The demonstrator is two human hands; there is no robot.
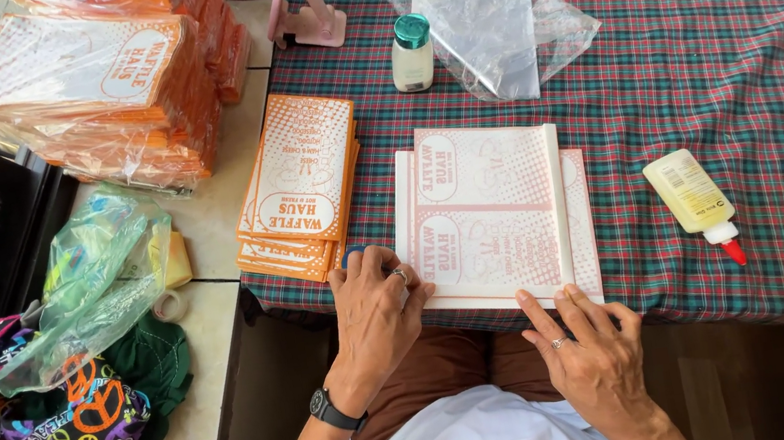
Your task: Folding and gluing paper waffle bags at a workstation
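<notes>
A flat white and pale-orange printed paper sheet [492, 212] lies on the plaid tablecloth [711, 37] in front of me. My left hand [376, 315] rests at its near left corner, fingers curled over a small blue object that is mostly hidden. My right hand [585, 346] presses its fingertips on the sheet's near edge, fingers spread. A stack of folded orange printed paper bags [302, 186] sits just left of the sheet, beside my left hand.
A glue bottle with a red tip [692, 196] lies to the right. A small green-capped bottle [411, 51] and a clear plastic bag [491, 10] sit behind. Wrapped bundles of orange bags [111, 75] are piled far left; a colourful cloth bag [55, 416] lies near left.
</notes>
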